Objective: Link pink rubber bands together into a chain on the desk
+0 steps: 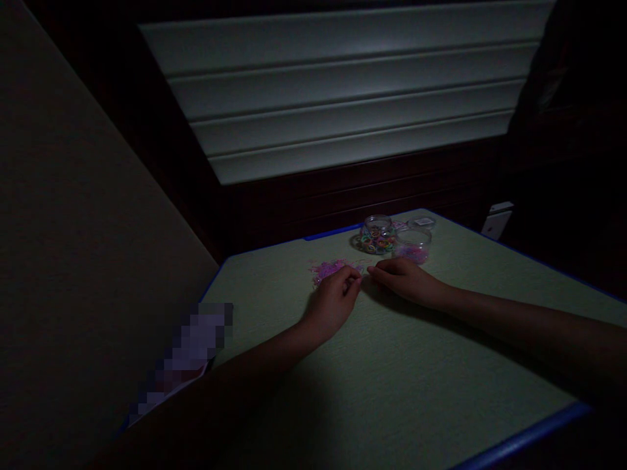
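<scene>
Head view. Dim room; light falls only on a pale green tabletop (401, 365) with a blue edge (519, 442) along its near and far sides. Behind it, dark wood panelling and a pale slatted blind (343, 98). A plain wall (73, 228) closes off the left, meeting the table's left corner.

Both forearms reach in across the table. Left hand (333, 301) is loosely curled, fingertips pinched together at the edge of a small heap of pink loom bands (329, 268) — whether it grips one, cannot tell, too dark. Right hand (404, 277) lies palm down, fingers bent, forefinger pointing toward the left hand's tips; the two nearly touch. Nothing visibly held.

Just beyond the hands, near the far edge: an open clear jar (378, 227) with a spill of multicoloured bands (375, 245) at its foot, and a second clear tub (413, 243) with pink contents beside it.

Near half of the tabletop lies bare. A white object (496, 222) sits past the far right edge.
</scene>
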`<control>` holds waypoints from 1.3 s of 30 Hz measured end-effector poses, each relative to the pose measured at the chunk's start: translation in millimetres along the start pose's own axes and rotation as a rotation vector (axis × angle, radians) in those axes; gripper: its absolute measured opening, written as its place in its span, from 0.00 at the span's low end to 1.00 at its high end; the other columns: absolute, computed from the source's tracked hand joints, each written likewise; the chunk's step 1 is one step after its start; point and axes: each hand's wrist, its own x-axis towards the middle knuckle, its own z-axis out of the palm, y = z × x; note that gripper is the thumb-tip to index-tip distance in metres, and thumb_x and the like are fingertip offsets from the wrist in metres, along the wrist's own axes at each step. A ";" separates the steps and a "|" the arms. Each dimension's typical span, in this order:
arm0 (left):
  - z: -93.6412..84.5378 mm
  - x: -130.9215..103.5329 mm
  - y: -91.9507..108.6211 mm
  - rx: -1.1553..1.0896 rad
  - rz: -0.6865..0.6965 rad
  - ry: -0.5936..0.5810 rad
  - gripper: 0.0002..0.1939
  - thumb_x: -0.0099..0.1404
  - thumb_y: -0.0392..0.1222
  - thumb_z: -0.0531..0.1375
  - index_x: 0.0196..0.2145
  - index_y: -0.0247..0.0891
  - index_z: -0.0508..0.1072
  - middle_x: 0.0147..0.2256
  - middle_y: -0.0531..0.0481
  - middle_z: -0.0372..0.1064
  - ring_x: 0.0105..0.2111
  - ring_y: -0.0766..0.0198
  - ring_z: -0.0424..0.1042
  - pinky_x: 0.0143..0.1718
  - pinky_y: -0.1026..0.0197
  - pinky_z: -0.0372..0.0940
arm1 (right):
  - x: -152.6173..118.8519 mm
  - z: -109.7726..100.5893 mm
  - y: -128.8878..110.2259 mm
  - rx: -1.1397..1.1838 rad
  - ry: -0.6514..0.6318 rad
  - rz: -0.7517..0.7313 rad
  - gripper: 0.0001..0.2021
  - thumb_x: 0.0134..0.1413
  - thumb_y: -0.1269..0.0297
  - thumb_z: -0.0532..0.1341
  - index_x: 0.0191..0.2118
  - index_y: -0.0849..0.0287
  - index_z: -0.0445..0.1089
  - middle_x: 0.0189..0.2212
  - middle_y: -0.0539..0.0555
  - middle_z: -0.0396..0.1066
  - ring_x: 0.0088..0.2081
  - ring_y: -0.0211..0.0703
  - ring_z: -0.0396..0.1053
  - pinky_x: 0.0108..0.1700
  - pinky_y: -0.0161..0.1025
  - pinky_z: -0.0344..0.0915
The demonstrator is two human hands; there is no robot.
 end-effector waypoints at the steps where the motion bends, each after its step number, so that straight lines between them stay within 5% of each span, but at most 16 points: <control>1: 0.1 0.0 -0.1 0.000 -0.001 0.000 0.09 0.59 0.43 0.48 0.34 0.38 0.65 0.26 0.53 0.64 0.23 0.71 0.62 0.21 0.69 0.56 | 0.2 0.0 0.3 -0.003 0.000 0.000 0.20 0.51 0.52 0.47 0.21 0.63 0.62 0.16 0.48 0.59 0.19 0.32 0.55 0.20 0.31 0.49; 18: -0.7 -0.5 -1.5 -0.014 -0.001 -0.009 0.09 0.60 0.43 0.48 0.35 0.38 0.64 0.27 0.53 0.64 0.24 0.71 0.63 0.21 0.70 0.57 | 3.6 3.5 6.7 0.174 0.001 0.002 0.16 0.48 0.53 0.51 0.28 0.63 0.64 0.19 0.48 0.60 0.20 0.32 0.55 0.22 0.30 0.51; 29: 0.2 1.2 0.3 -0.023 0.025 -0.002 0.17 0.57 0.44 0.52 0.45 0.39 0.61 0.27 0.53 0.63 0.23 0.71 0.62 0.22 0.68 0.57 | 3.1 2.9 5.6 0.115 0.016 -0.056 0.17 0.47 0.52 0.52 0.27 0.64 0.67 0.20 0.50 0.63 0.23 0.33 0.57 0.24 0.31 0.53; 39: -1.8 1.7 0.6 0.038 0.054 -0.027 0.08 0.57 0.42 0.53 0.35 0.38 0.66 0.26 0.54 0.63 0.24 0.71 0.62 0.23 0.69 0.55 | 1.8 2.3 4.8 0.113 -0.011 -0.102 0.17 0.47 0.54 0.53 0.30 0.64 0.69 0.23 0.52 0.66 0.25 0.35 0.60 0.27 0.31 0.55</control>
